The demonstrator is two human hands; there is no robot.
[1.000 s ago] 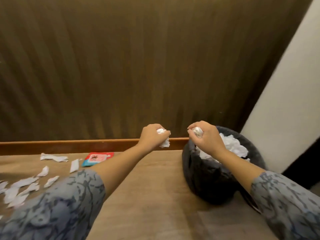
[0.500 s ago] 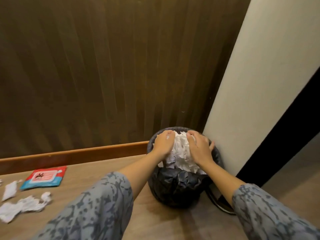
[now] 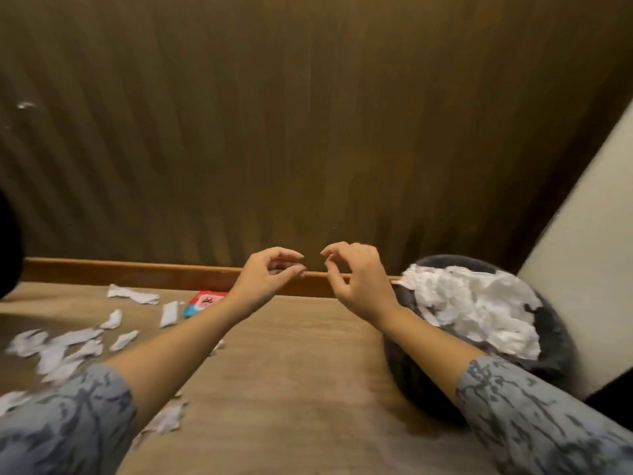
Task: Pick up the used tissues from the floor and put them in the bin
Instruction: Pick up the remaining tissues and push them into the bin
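Now both the left hand (image 3: 265,281) and right hand (image 3: 356,281), clutching wads a second ago, hovered loosely curled and empty beside the tissue-heaped dark round bin (image 3: 561,341); many torn white tissues (image 3: 65,347) remained floor-strewn leftward.

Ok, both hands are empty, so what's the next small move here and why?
Probably swing the left hand down and left to the tissue scraps on the floor. Both it and the right hand hang open and empty, the bin holds a white pile, and many pieces remain.
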